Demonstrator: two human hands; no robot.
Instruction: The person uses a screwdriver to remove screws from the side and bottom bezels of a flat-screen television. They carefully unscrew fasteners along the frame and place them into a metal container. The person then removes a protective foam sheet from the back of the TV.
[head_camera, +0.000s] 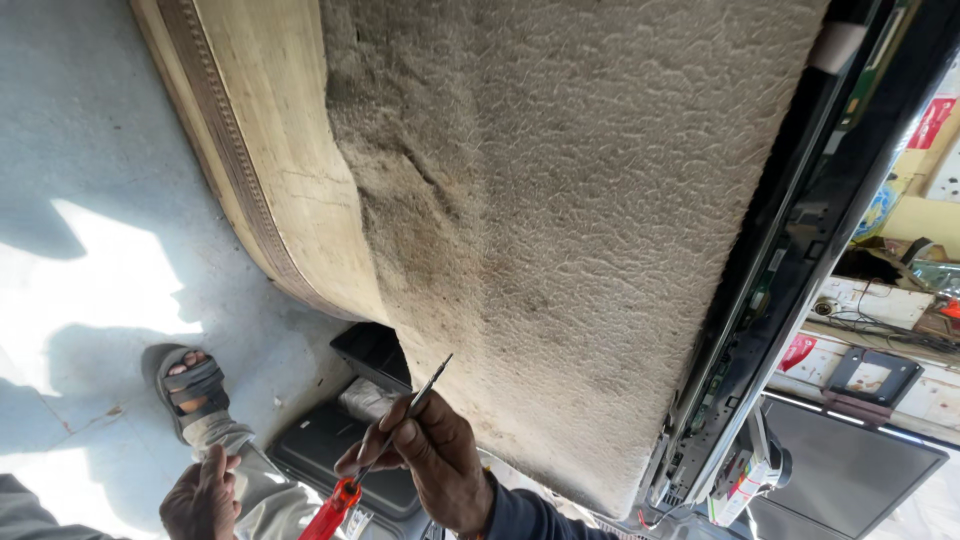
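Note:
My right hand (432, 458), in a dark blue sleeve, is at the bottom centre, shut on a screwdriver (400, 425). It pinches the thin metal shaft. The red handle (333, 512) hangs down to the left and the tip points up towards a beige textured cloth (580, 230) that covers a tabletop. My left hand (203, 497) rests on a knee in grey trousers at the bottom left and holds nothing. A foot in a dark sandal (192, 385) is just above it on the floor.
The cloth lies on a light wooden table with a patterned brown edge (232, 150). A black flat-screen frame with exposed circuit boards (790, 250) runs along the cloth's right side. Black plastic trays (372, 352) sit below the table. The concrete floor (90, 180) is on the left and cluttered shelves (880, 300) are on the right.

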